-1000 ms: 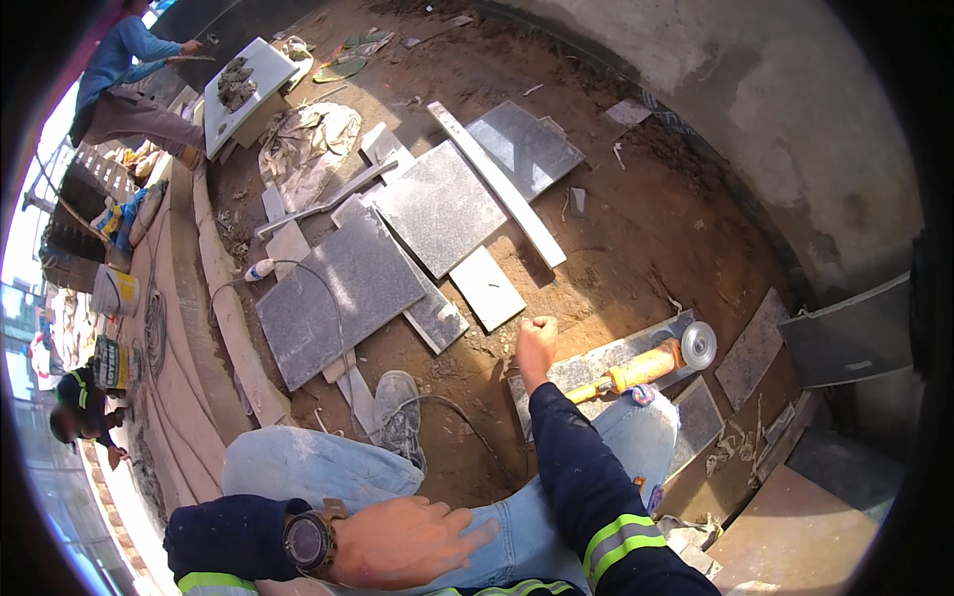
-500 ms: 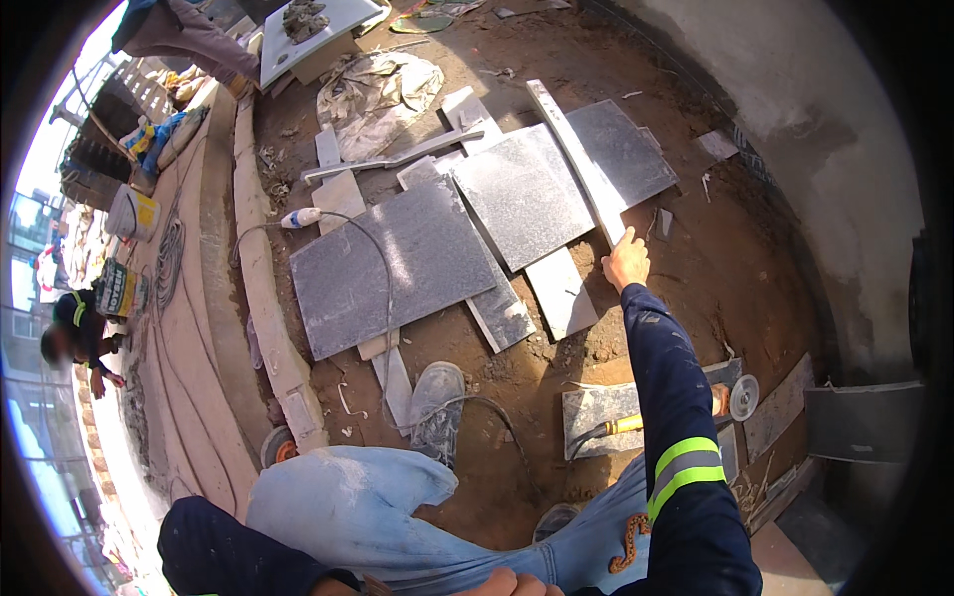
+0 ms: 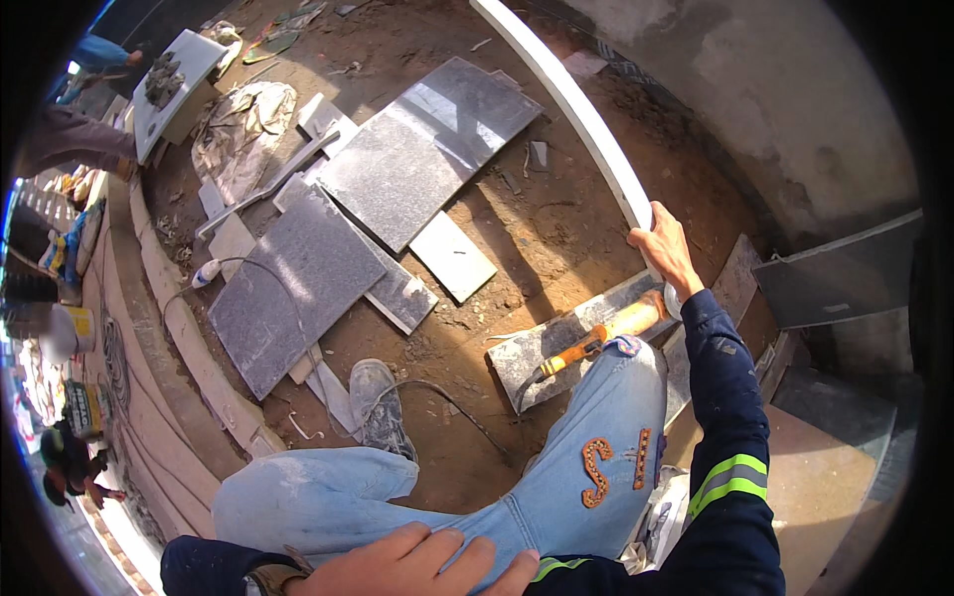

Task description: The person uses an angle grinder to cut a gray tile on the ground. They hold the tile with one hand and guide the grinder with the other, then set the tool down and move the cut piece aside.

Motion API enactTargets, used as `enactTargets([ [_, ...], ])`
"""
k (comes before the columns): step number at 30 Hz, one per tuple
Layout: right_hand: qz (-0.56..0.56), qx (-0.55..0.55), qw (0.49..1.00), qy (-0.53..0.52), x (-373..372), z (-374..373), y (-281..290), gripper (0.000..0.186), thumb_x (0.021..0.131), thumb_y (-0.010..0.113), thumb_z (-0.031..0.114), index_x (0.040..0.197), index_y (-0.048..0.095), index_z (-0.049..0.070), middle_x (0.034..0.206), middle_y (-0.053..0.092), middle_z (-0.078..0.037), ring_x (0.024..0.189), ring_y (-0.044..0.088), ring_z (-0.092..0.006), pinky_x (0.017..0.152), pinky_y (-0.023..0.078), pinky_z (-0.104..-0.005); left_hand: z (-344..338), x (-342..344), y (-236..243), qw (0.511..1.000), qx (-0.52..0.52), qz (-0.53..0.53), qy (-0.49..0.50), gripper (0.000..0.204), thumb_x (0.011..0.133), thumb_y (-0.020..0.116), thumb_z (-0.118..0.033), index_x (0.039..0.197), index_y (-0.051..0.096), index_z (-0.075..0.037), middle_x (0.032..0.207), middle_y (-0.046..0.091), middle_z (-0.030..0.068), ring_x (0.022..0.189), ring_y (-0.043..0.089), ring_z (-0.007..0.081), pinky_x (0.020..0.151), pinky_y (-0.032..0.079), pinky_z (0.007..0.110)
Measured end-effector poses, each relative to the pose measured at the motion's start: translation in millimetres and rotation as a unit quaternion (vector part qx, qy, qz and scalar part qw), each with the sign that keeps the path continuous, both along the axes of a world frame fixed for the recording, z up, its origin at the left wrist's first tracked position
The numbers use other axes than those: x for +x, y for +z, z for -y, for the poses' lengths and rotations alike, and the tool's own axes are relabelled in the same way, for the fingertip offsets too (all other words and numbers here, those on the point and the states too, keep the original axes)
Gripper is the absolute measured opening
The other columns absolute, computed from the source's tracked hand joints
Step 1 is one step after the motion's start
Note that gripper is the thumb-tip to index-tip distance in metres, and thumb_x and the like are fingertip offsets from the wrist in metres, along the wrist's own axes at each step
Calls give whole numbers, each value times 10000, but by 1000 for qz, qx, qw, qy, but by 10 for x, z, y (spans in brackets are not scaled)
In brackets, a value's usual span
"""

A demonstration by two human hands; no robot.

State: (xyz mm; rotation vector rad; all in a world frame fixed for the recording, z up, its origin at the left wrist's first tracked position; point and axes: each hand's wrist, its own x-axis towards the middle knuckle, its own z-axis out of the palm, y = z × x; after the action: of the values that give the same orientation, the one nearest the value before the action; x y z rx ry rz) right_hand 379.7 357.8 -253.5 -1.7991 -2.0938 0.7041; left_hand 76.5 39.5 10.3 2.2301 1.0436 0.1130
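Observation:
My right hand [image 3: 664, 248] grips the near end of a long white straight bar [image 3: 574, 104], which is lifted and runs up to the far edge of the view. Close below that hand, an orange angle grinder [image 3: 576, 353] lies on a grey stone offcut [image 3: 517, 363]. Its disc is mostly hidden behind my hand and the bar. My left hand [image 3: 427, 561] rests across my lap with its fingers stretched out, holding nothing. Ahead of me lie large dark grey stone slabs [image 3: 298, 283], one of them [image 3: 397, 164] partly sunlit, propped on narrower pieces.
A grey power cord with a white connector [image 3: 206, 273] crosses the near slab. A thin metal strip [image 3: 268, 184] and a crumpled sack [image 3: 238, 134] lie beyond. Dark panels [image 3: 845, 273] lean by the right wall. Other people [image 3: 75, 462] are at the left, beside a curb [image 3: 189, 348].
My right hand has lifted the white bar off the slabs and drawn it back toward me, to the right. The view has turned rightward. My left hand shows more fully over my lap.

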Motion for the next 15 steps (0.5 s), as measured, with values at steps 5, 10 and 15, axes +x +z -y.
enactTargets([
  [5,23,81,989,-124,1640,862,451,505,770,748,340,1072,601,-37,896,691,-196,773,675,-243,719,512,-357,-230,-76,35,997,-56,-22,48,564,784,742,-216,1267,530,-17,1056,623,188,896,605,357,785,477,428],
  [10,21,60,943,-327,2650,2350,58,507,790,748,339,1123,609,-17,876,701,-160,767,660,-197,730,510,-340,-449,-26,15,983,-99,-106,111,634,749,775,-183,1307,521,-17,1138,628,199,1005,605,404,854,477,434],
  [15,-50,4,873,-485,2415,3712,-834,290,813,716,216,950,626,-24,842,659,-120,780,611,-219,736,476,-339,-635,234,-22,981,-52,-149,112,505,778,762,-194,1236,579,-85,993,633,112,868,607,337,750,487,419],
])
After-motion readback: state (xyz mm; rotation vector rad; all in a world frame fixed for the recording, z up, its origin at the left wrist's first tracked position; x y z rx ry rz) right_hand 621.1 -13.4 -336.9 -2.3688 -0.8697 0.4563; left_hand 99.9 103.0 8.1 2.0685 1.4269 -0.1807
